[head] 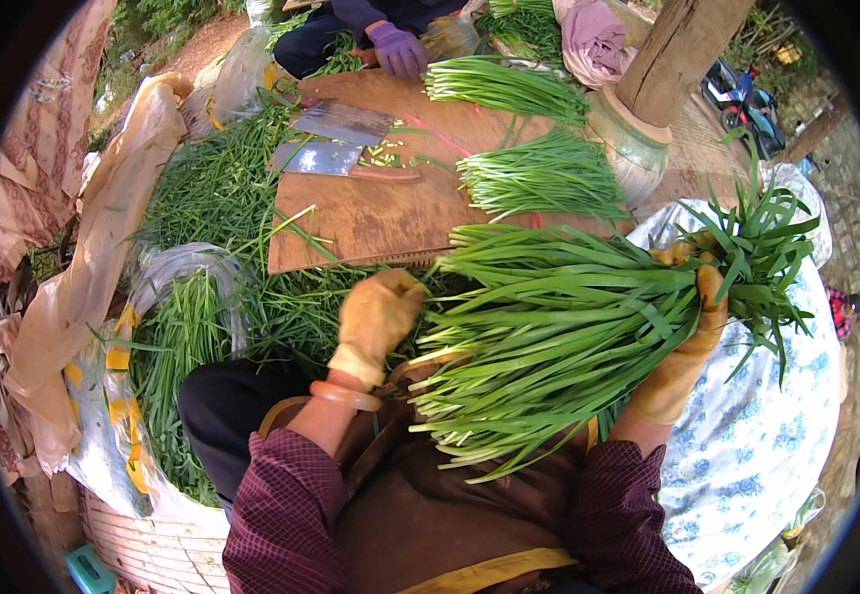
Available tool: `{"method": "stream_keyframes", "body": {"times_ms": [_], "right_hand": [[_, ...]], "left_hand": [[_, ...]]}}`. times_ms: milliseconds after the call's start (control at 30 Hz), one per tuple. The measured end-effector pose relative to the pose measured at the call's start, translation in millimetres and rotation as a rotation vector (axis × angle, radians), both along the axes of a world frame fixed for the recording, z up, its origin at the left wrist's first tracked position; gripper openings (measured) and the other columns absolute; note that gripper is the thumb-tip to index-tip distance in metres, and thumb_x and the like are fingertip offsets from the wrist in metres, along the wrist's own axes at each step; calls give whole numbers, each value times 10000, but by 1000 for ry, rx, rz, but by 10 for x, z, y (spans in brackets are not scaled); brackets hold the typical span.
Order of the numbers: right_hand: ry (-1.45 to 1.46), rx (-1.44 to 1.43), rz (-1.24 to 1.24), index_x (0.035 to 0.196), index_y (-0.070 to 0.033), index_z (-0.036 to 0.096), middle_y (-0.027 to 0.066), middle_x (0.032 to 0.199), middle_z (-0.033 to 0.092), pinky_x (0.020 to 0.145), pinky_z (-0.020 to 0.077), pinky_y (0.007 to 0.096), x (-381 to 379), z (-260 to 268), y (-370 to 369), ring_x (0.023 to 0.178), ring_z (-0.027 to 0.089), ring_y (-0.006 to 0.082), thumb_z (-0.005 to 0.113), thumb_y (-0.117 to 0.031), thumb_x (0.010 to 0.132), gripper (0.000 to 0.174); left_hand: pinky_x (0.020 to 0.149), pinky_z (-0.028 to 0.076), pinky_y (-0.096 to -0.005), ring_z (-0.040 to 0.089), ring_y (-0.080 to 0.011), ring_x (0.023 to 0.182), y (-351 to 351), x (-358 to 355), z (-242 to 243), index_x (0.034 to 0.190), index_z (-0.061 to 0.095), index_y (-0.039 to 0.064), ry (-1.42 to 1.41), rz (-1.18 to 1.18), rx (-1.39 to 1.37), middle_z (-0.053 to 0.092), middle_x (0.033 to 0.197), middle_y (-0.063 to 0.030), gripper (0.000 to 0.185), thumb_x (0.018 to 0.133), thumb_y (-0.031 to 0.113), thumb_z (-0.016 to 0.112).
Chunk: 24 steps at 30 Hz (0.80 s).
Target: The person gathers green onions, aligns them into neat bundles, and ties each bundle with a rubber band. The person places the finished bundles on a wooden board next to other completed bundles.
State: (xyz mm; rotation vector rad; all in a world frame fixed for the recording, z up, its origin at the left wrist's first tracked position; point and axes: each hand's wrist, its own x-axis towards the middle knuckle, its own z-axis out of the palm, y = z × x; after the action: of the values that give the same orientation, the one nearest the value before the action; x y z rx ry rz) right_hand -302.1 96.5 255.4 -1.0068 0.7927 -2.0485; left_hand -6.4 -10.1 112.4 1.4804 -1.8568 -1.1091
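My right hand (697, 319), in a yellowish glove, grips a large bunch of Chinese chives (571, 319) near its leafy end. The pale stem ends fan out to the left over my apron. My left hand (379, 315), gloved too, is curled just left of the stem ends; whether its fingers pinch anything is hidden. Beyond, a wooden board (370, 215) bears two bundles of chives, a nearer one (541, 174) and a farther one (504, 87). Two cleavers lie at its left, one with a wooden handle (385, 174), the other with a darker blade (344, 122).
Loose chives (214, 185) heap left of the board, with plastic bags around them. A ceramic jar (630, 148) and a wooden post (678, 59) stand at the right. Flowered cloth (742, 453) lies at my right. Another person's purple-gloved hand (398, 48) rests at the board's far edge.
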Motion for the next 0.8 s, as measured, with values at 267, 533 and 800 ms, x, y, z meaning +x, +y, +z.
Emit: {"method": "stream_keyframes", "body": {"times_ms": [267, 533, 800], "right_hand": [[-71, 40, -57, 1259, -95, 596, 77, 1010, 633, 957, 489, 422, 174, 197, -117, 966, 591, 230, 699, -211, 917, 376], [366, -271, -26, 1148, -9, 681, 100, 1018, 720, 758, 590, 326, 720, 1315, -961, 851, 710, 207, 785, -145, 863, 332], [1096, -478, -739, 1256, -12, 656, 143, 1189, 702, 844, 575, 338, 1744, 1541, -1280, 991, 710, 222, 694, -101, 921, 348]], "left_hand": [[842, 553, -469, 685, -382, 995, -13, 1429, -191, 1309, 597, 97, -593, 86, -311, 681, 1185, -195, 460, 902, 280, 711], [1167, 363, -425, 476, -351, 1400, 217, 813, 1274, 1527, 340, -74, 356, 52, -622, 491, 1487, -281, 1063, 751, 398, 895], [1147, 333, -549, 344, -425, 1454, 123, -177, 2312, 1553, 229, -45, 125, 317, -1115, 375, 1542, -297, 1188, 661, 397, 878]]}}
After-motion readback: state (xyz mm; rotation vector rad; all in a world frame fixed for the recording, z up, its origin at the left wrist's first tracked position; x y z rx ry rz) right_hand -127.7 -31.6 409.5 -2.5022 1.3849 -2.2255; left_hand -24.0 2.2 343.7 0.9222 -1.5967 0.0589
